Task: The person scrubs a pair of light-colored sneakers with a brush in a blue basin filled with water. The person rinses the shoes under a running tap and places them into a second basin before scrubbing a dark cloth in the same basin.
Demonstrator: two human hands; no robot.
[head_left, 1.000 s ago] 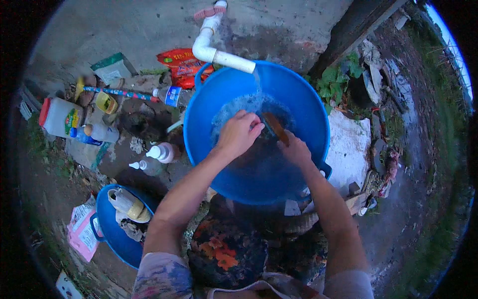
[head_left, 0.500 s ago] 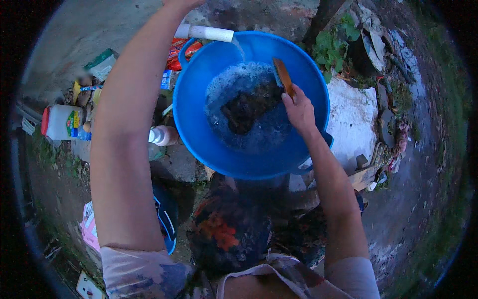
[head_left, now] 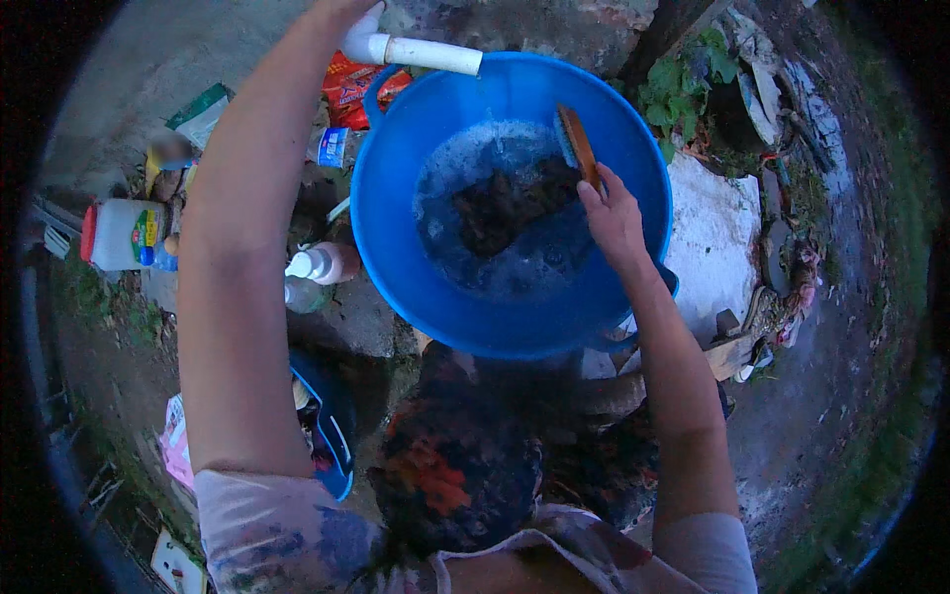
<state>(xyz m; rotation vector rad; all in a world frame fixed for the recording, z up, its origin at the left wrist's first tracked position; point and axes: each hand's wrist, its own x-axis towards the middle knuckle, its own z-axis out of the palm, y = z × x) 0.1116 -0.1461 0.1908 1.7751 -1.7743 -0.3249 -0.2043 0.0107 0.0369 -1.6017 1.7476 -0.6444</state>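
Observation:
My right hand (head_left: 616, 216) is closed round the end of a wooden scrub brush (head_left: 584, 148), its pale bristles facing left. The brush is above the right side of a large blue tub (head_left: 515, 332). Dark wet cloth (head_left: 495, 213) lies in the tub's foamy water (head_left: 524, 272). From the top edge a white plastic pipe (head_left: 435, 54) juts over the rim, with a thin trickle falling from its mouth. My left arm (head_left: 252, 198) reaches up beside the pipe's elbow; the left hand (head_left: 356, 8) is mostly cut off by the frame, its fingers hidden.
Left of the tub stand a pump bottle (head_left: 315, 265), red packets (head_left: 348, 91) and a red-lidded white jug (head_left: 119, 236). A smaller blue container (head_left: 336, 436) sits below. A white slab (head_left: 708, 238) lies at the right, with a leafy plant (head_left: 683, 89) behind it.
Water from the pipe has thinned from a clear stream to a trickle. The view has shifted slightly, and the brush is still held over the tub's right side.

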